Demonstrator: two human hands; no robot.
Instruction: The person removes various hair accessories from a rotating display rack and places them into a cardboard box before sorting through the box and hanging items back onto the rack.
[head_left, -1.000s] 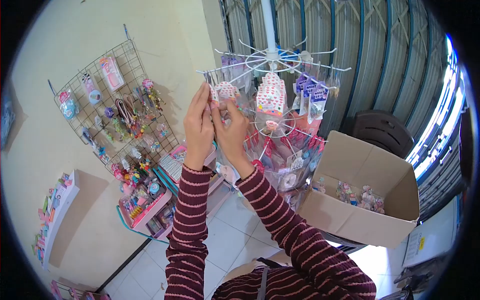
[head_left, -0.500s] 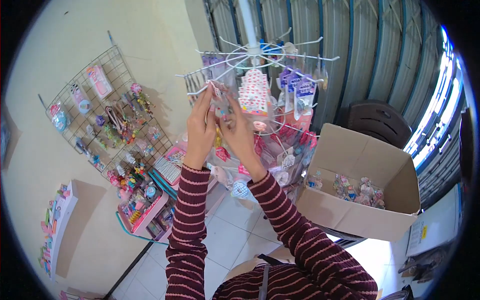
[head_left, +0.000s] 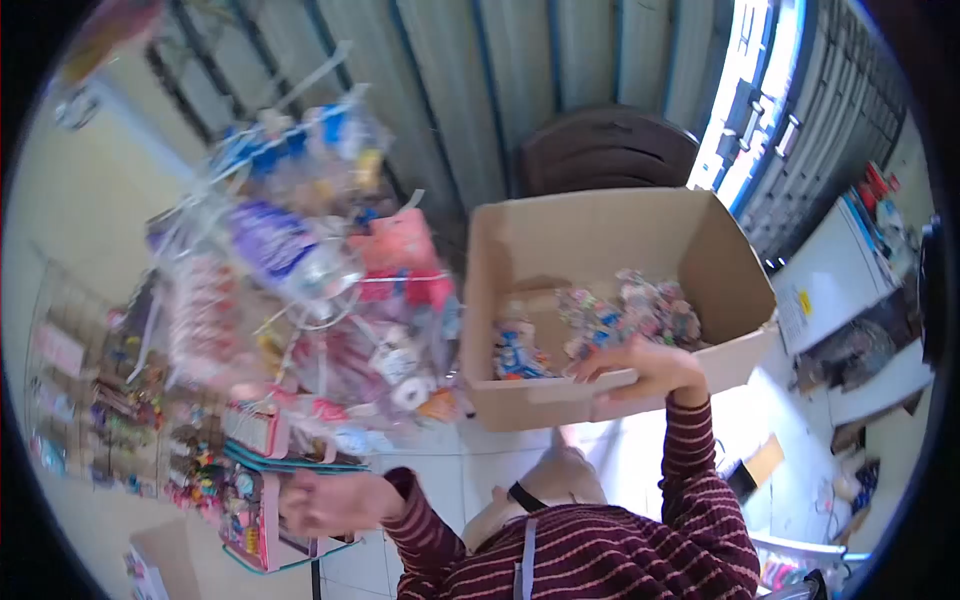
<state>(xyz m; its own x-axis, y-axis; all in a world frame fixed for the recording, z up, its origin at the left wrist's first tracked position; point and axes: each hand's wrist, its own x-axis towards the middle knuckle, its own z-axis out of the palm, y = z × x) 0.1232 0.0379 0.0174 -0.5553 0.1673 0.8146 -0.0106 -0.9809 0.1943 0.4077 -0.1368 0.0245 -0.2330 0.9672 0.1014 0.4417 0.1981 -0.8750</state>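
My right hand (head_left: 650, 368) is at the near rim of a cardboard box (head_left: 725, 362), with fingers over the edge and the thumb on the outer side. Inside the box lie several small clear packets (head_left: 640, 312) with colourful contents, and more blue and orange packets (head_left: 520, 352) in its left corner. My left hand (head_left: 340, 502) is at lower left, smeared by motion, in front of a pink rack of trinkets (head_left: 265, 520). Its fingers are too blurred to read, and no held thing can be made out.
A white wire display stand (head_left: 325, 310), hung with bagged accessories such as purple packs (head_left: 270, 240), fills the upper left. Behind the box is a dark brown chair back (head_left: 610, 150) against a metal shutter (head_left: 430, 80). A wall grid (head_left: 95, 400) with trinkets is at far left.
My view has swung right, towards the box. Both hands have left the display stand's hook: the right is now at the box rim, the left lower down. The small packet they handled is no longer visible.
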